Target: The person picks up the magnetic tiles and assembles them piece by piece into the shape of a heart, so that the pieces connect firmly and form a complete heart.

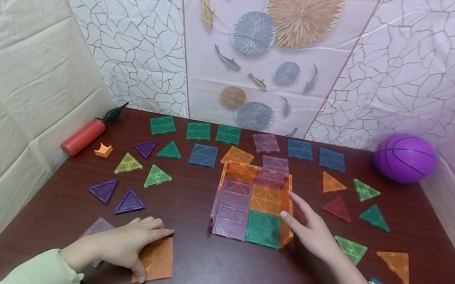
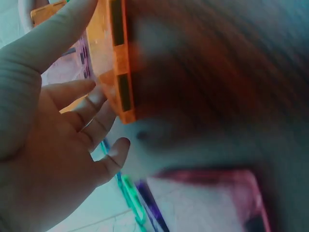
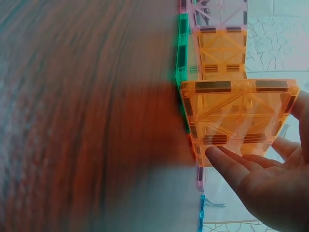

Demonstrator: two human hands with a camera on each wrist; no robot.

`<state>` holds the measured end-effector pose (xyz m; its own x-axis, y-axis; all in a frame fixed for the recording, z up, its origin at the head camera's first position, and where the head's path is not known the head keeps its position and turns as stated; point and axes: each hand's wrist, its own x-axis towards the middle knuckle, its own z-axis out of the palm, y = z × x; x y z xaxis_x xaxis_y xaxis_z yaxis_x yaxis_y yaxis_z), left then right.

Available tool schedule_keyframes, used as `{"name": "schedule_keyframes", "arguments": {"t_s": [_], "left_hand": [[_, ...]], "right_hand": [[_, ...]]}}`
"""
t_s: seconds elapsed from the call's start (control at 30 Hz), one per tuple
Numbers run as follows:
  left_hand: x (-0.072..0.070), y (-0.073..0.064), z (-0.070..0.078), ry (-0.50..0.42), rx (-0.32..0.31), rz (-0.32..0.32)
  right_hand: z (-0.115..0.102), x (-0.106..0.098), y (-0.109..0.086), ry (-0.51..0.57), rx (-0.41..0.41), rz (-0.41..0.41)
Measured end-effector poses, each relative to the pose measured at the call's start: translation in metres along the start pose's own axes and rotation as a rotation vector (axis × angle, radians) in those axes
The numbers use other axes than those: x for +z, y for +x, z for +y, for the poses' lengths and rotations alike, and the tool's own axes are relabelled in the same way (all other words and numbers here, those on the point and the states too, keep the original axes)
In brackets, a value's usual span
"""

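An open-topped box of translucent magnetic tiles (image 1: pixel 263 229) stands mid-table, with a floor of purple, orange and green squares. Along its right side is an orange wall tile (image 3: pixel 241 113); the right hand (image 1: pixel 313 234) touches this wall from outside, fingers extended. In the right wrist view, parts of the fingers show through the tile. At the front left, the left hand (image 1: pixel 127 241) grips an orange square tile (image 1: pixel 159 260) between thumb and fingers. The left wrist view shows that tile (image 2: pixel 120 63) edge-on. Partly under the left forearm lies a pale purple tile (image 1: pixel 97 228).
Triangle tiles lie left of the box, among them a purple triangle (image 1: pixel 130 202), and right of it, including a red triangle (image 1: pixel 337 208). Several squares line the back, such as a green square (image 1: pixel 198 131). A red hand pump (image 1: pixel 83 137) and a purple ball (image 1: pixel 405 158) occupy the back corners.
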<state>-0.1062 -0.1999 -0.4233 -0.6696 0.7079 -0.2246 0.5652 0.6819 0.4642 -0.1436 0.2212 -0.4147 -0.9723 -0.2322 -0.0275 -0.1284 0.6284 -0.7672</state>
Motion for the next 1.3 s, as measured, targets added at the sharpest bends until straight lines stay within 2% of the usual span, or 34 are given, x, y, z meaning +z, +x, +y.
{"name": "schedule_keyframes", "arguments": {"t_s": [0.2, 0.33, 0.53, 0.67, 0.87, 1.03, 1.3], "left_hand": [[0.007, 0.015, 0.009, -0.127, 0.031, 0.050], [0.009, 0.026, 0.018, -0.170, 0.070, 0.080], [0.009, 0.047, 0.036, -0.117, 0.176, 0.098], [0.009, 0.065, 0.052, -0.077, 0.255, 0.086], [0.013, 0.095, 0.075, -0.028, 0.369, 0.110], [0.016, 0.116, 0.087, -0.049, 0.376, 0.123], [0.018, 0.142, 0.101, -0.149, 0.349, 0.181]], "right_hand": [[0.001, 0.001, 0.001, -0.003, 0.005, 0.013], [0.000, 0.001, 0.001, 0.004, 0.011, 0.012], [0.000, 0.001, 0.001, 0.017, 0.019, 0.011], [0.000, 0.001, 0.000, 0.029, 0.024, 0.007], [-0.001, 0.002, 0.000, 0.029, 0.026, 0.013], [-0.001, 0.002, 0.001, 0.034, 0.025, 0.016], [0.001, 0.001, 0.001, 0.053, 0.061, 0.014]]}}
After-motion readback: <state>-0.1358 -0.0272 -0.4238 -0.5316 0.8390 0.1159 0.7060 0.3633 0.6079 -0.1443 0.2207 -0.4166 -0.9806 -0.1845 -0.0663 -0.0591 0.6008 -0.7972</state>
